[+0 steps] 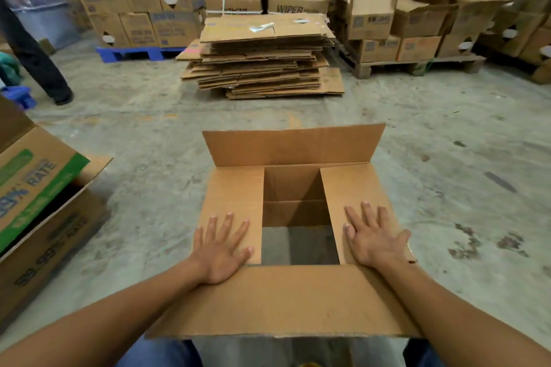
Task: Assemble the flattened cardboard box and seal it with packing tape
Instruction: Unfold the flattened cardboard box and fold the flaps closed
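A plain brown cardboard box (pixel 286 304) stands squared up on the concrete floor right in front of me. Its two short flaps are folded inward and lie flat. My left hand (pixel 222 247) presses palm-down on the left flap, fingers spread. My right hand (pixel 372 237) presses the same way on the right flap. The far long flap stands up and leans away; the near long flap lies out toward me. Between the short flaps I see down into the box to the floor. No packing tape is in view.
A tall pile of flattened cartons (pixel 262 59) lies ahead on the floor. Behind it, stacked boxes sit on a blue pallet (pixel 134 53) and a wooden pallet (pixel 417 64). A printed green-and-brown carton (pixel 38 205) stands at my left. A person's legs (pixel 32 53) are at far left.
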`<action>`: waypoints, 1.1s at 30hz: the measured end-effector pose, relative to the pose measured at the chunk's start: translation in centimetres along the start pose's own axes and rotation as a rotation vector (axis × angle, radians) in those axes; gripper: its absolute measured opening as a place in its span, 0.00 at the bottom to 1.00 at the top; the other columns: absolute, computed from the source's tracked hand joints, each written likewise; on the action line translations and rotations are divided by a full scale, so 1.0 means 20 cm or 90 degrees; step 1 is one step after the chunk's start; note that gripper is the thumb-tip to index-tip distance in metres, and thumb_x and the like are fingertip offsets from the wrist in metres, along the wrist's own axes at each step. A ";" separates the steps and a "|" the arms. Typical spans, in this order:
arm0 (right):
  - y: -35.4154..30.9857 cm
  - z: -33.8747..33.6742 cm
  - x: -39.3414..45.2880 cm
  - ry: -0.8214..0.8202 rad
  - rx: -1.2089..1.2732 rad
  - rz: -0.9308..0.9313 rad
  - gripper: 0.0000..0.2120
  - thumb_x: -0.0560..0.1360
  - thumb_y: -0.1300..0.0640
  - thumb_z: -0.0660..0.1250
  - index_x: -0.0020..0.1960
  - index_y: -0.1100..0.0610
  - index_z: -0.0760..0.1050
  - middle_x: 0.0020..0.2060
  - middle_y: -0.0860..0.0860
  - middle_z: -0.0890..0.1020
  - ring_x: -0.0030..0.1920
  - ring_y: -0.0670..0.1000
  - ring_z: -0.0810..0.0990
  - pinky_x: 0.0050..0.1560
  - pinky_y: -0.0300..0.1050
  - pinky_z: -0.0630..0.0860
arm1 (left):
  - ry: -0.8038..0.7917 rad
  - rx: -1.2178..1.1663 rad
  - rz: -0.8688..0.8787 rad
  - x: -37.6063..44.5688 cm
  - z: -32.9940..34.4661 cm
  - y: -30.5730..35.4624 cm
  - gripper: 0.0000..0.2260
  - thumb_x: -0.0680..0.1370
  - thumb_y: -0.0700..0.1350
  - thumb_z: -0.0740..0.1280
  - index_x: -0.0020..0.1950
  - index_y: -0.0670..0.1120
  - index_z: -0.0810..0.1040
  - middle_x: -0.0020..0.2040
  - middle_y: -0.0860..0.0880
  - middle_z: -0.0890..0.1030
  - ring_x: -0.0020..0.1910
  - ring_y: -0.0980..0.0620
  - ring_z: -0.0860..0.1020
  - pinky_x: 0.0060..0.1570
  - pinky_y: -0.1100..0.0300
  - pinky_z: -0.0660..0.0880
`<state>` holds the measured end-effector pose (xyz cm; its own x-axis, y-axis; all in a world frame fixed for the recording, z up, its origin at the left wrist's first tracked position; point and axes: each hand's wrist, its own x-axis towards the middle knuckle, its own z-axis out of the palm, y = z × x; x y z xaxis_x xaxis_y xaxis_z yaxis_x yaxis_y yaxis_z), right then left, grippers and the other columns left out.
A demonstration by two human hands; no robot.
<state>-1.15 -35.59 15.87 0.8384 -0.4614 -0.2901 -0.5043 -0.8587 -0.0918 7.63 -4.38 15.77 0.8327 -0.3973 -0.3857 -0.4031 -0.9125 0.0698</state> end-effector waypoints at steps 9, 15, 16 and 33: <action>-0.18 -0.09 0.02 0.023 -0.094 0.077 0.23 0.80 0.47 0.51 0.75 0.44 0.57 0.75 0.56 0.62 0.74 0.63 0.58 0.65 0.76 0.53 | -0.020 -0.007 -0.015 0.06 -0.03 -0.02 0.31 0.77 0.69 0.46 0.76 0.66 0.35 0.78 0.52 0.31 0.76 0.43 0.31 0.73 0.40 0.33; -0.37 -0.49 0.27 0.127 0.187 -0.075 0.15 0.78 0.54 0.61 0.61 0.55 0.78 0.60 0.56 0.81 0.58 0.58 0.79 0.60 0.55 0.76 | -0.042 -0.007 -0.009 0.03 -0.03 -0.02 0.31 0.78 0.69 0.46 0.76 0.65 0.34 0.77 0.51 0.29 0.75 0.43 0.29 0.71 0.40 0.31; -0.41 -0.56 0.30 0.171 0.244 -0.088 0.16 0.78 0.56 0.62 0.64 0.56 0.77 0.63 0.57 0.78 0.62 0.59 0.76 0.63 0.55 0.75 | -0.042 -0.011 -0.007 0.03 -0.03 -0.02 0.31 0.78 0.69 0.46 0.76 0.65 0.34 0.77 0.51 0.29 0.75 0.43 0.28 0.71 0.41 0.31; -0.45 -0.45 0.27 0.074 -0.097 -0.196 0.25 0.77 0.38 0.55 0.66 0.50 0.73 0.65 0.57 0.76 0.64 0.61 0.73 0.64 0.60 0.70 | -0.034 -0.046 -0.004 0.01 -0.03 -0.03 0.31 0.77 0.68 0.47 0.76 0.66 0.36 0.78 0.53 0.30 0.75 0.45 0.28 0.71 0.41 0.29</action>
<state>9.76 -32.30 23.69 0.9685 -0.1906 -0.1600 -0.1950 -0.9807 -0.0119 8.32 -3.98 16.18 0.8127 -0.3877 -0.4350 -0.3683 -0.9203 0.1321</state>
